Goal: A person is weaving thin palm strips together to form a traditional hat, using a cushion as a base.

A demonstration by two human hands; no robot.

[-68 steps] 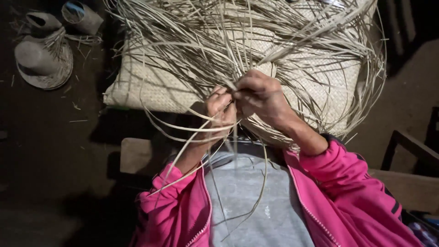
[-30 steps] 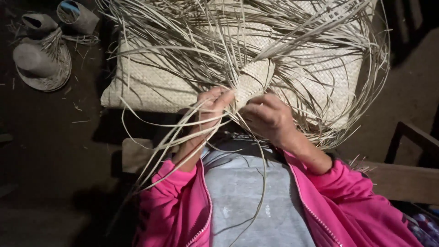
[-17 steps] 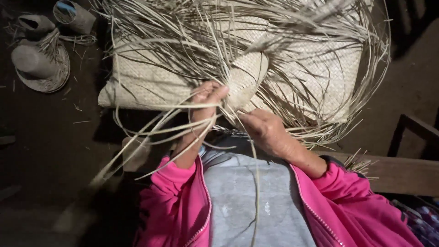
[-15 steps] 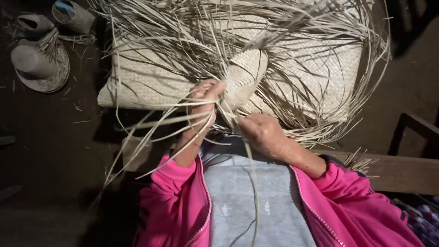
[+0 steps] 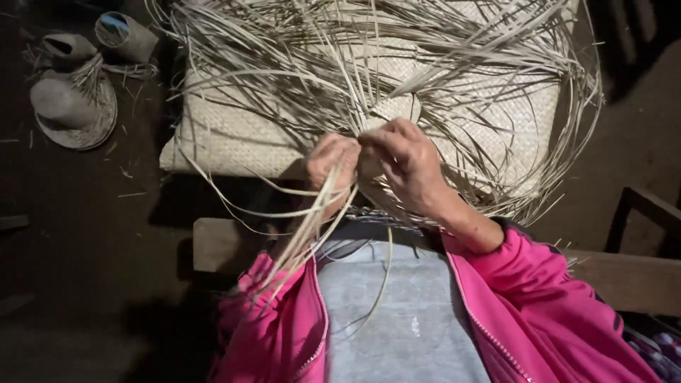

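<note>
Two hands meet at the frame centre of the head view, over the lap. Left hand [image 5: 332, 162] has its fingers clamped on a bundle of straw strands [image 5: 305, 227] trailing down across the pink sleeve [image 5: 269, 319]. Right hand [image 5: 404, 159] pinches strands beside it, at the edge of the woven mat [image 5: 227, 135]. Half a second ago the hands were apart; they now touch, and the right has risen. Hats [image 5: 71, 106] lie on the floor, upper left.

Loose straw strands [image 5: 454, 85] crowding hands
</note>
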